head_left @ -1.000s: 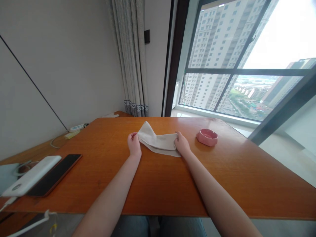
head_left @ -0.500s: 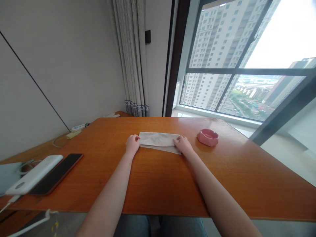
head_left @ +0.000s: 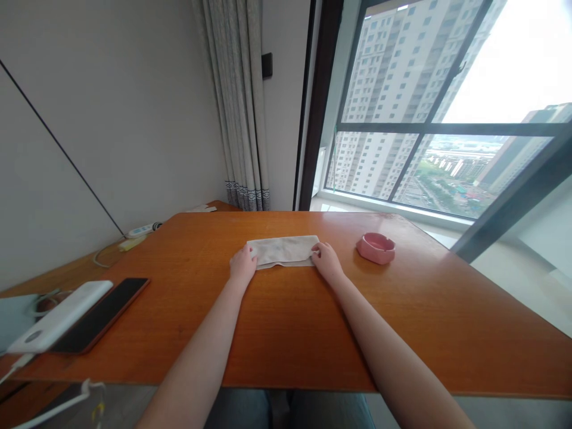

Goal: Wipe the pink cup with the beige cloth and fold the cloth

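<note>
A folded white cloth [head_left: 283,250] lies crosswise on the wooden table, its lower layer showing a little along the near edge. At its left end, my left hand [head_left: 243,263] pinches the cloth's edge between thumb and fingers. My right hand [head_left: 326,260] grips the opposite end in the same way, with the fingertips curled on the near corner. Both forearms reach forward over the table from its front edge.
To the right of the cloth stands a pink ashtray [head_left: 376,248]. On the left lie a black phone [head_left: 100,316] and a white power bank [head_left: 62,316] with a cable. A power strip [head_left: 142,230] sits at the back left, and a window is at the right.
The cloth has turned slightly and its right end has shifted up and left. Less of the lower layer shows on the right. Both hands still hold the ends.
</note>
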`<state>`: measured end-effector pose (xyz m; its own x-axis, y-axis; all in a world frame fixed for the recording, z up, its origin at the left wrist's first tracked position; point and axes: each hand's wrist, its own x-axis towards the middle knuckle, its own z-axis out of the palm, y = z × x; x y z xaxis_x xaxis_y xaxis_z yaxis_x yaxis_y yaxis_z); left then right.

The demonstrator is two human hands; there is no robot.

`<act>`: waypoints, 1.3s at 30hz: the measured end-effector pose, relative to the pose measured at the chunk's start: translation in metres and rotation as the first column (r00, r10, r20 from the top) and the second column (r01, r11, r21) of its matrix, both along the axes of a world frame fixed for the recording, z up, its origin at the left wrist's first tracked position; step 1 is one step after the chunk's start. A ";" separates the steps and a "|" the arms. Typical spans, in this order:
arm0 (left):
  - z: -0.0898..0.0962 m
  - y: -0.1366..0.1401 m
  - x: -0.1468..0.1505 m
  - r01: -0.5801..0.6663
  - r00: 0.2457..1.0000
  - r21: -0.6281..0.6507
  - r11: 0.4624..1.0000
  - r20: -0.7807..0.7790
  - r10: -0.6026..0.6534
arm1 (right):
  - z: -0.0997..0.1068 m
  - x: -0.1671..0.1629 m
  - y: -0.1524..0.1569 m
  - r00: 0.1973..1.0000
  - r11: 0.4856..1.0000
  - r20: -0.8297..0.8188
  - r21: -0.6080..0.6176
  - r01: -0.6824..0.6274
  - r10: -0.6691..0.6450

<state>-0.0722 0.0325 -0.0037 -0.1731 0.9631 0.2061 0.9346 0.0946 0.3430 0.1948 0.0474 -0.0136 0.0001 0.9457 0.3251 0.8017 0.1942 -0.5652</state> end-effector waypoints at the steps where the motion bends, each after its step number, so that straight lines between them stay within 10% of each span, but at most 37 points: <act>1: 0.000 0.000 0.000 0.009 1.000 0.022 1.000 -0.005 -0.009 | 0.000 -0.001 0.000 1.000 1.000 0.002 -0.011 -0.013 0.013; 6: 0.003 0.000 -0.004 0.006 0.998 0.222 0.975 0.056 -0.019 | 0.003 0.001 0.000 1.000 1.000 -0.009 0.012 0.000 0.000; 11: 0.005 -0.002 0.000 0.095 0.980 0.167 0.981 0.155 -0.122 | 0.006 0.004 -0.001 0.996 0.999 -0.089 0.037 0.028 -0.025; 17: 0.004 -0.008 0.013 0.584 0.780 0.130 0.801 0.183 -0.599 | 0.007 0.006 0.000 1.000 0.991 -0.007 -0.131 -0.004 0.003; 24: 0.004 -0.009 0.008 0.576 0.784 0.131 0.807 0.192 -0.590 | 0.016 0.008 -0.006 0.971 0.969 0.126 -0.170 -0.179 0.202; 39: 0.022 -0.014 0.017 0.387 0.920 0.177 0.905 -0.011 -0.391 | 0.024 -0.003 -0.014 0.991 0.999 0.131 -0.033 -0.026 0.031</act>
<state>-0.0551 0.0183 0.0181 0.2009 0.9048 0.3754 0.8763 -0.3373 0.3441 0.1920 0.0335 0.0103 -0.0677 0.9544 0.2906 0.8637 0.2019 -0.4617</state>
